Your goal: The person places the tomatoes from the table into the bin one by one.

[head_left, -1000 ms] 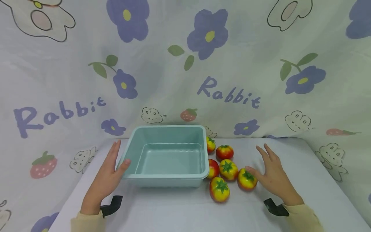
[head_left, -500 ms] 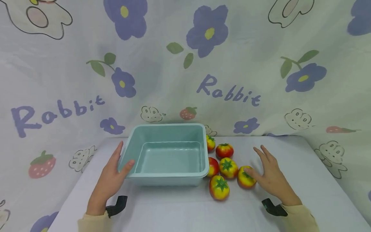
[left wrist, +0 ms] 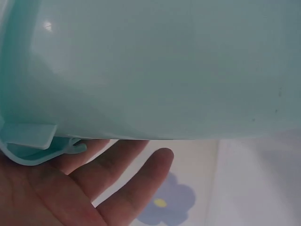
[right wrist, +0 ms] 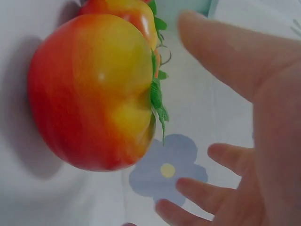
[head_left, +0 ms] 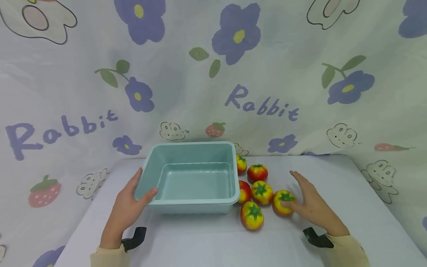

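Note:
My left hand (head_left: 126, 208) holds the left side of a light blue plastic basin (head_left: 193, 202), its thumb over the rim and its fingers along the outside. In the left wrist view the fingers (left wrist: 136, 188) show beside the basin's outer wall (left wrist: 155, 70), while the thumb is hidden. My right hand (head_left: 311, 204) is spread beside the rightmost red-and-yellow tomato (head_left: 283, 198), its thumb overlapping it in the head view. In the right wrist view a gap shows between this tomato (right wrist: 94, 94) and the hand (right wrist: 263, 136), which holds nothing.
Several more tomatoes, such as the front one (head_left: 252, 217) and the back one (head_left: 257, 172), lie close along the basin's right side. All stand on a white-covered table (head_left: 207, 241). A cloth with flowers and rabbits (head_left: 186, 96) hangs behind.
My left hand has moved right and its thumb has come further over the basin's rim. My right hand has shifted slightly, its thumb now lower over the tomato. The head view has tilted a little.

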Motion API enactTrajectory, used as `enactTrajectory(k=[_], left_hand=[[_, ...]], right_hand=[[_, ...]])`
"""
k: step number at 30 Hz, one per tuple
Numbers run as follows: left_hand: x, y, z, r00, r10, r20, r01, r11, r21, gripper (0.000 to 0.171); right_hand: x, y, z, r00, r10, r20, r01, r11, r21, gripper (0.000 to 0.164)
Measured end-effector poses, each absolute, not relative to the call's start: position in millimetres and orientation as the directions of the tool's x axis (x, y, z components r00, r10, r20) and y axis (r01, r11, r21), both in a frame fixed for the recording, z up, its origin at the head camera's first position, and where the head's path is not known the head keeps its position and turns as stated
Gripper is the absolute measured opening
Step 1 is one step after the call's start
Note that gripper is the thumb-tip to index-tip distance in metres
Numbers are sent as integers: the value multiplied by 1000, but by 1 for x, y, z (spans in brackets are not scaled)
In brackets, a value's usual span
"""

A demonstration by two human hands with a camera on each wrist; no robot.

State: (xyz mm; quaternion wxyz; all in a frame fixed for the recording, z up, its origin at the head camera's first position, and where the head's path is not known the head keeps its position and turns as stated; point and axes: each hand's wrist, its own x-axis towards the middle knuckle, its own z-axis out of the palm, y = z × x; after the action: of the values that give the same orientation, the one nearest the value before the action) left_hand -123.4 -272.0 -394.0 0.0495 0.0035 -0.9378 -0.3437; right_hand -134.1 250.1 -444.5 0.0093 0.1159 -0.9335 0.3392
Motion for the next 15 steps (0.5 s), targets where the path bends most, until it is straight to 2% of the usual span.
enactTrajectory(k=[8,15], left_hand=[[-124,-276,-398,-994,-53,94,21,758,652,92],[-126,-274,-401,-994,-51,102,29,752,659,90]], right_hand=[[-136,247,-448,-965,-261,-5,-195,736,-648,109],[-137,249,-457,-950,-312,-33,-213,717,-663,97]])
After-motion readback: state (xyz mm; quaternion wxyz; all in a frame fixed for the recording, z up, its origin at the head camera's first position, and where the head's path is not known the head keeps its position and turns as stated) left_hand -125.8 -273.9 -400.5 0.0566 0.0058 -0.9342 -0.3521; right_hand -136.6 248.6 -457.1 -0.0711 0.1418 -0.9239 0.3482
